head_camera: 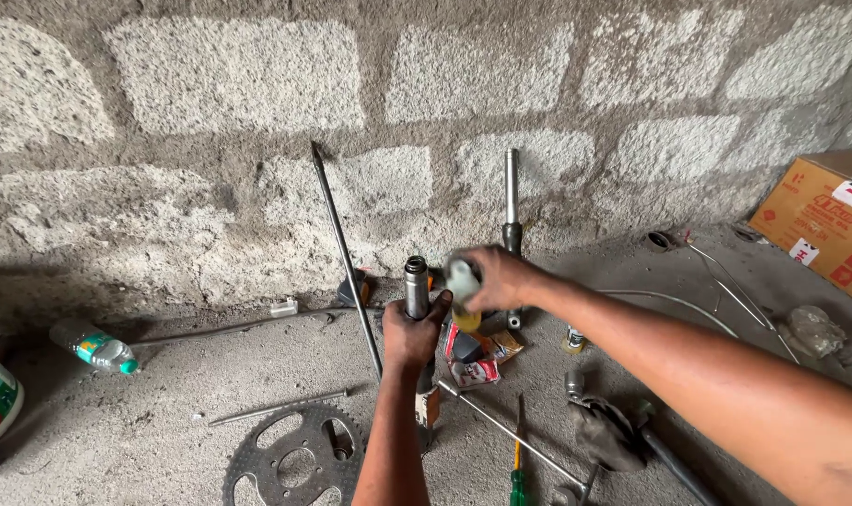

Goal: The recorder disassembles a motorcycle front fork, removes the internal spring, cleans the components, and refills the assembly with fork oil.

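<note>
My left hand (pixel 414 333) grips an upright metal fork tube (pixel 415 281) just below its open top, standing it on the concrete floor. My right hand (pixel 496 278) holds a small plastic bottle (pixel 462 286) with yellowish liquid, tipped over beside the tube's top. A second fork leg (pixel 512 201) leans upright against the block wall just behind my right hand. A long thin rod (pixel 344 253) leans on the wall to the left of the tube.
A toothed sprocket (pixel 295 459) lies at the bottom left. A green-handled screwdriver (pixel 518 468), a dirty rag (pixel 608 431), small packets (pixel 477 361) and loose rods lie on the floor. A plastic water bottle (pixel 93 347) lies at left, a cardboard box (pixel 819 225) at right.
</note>
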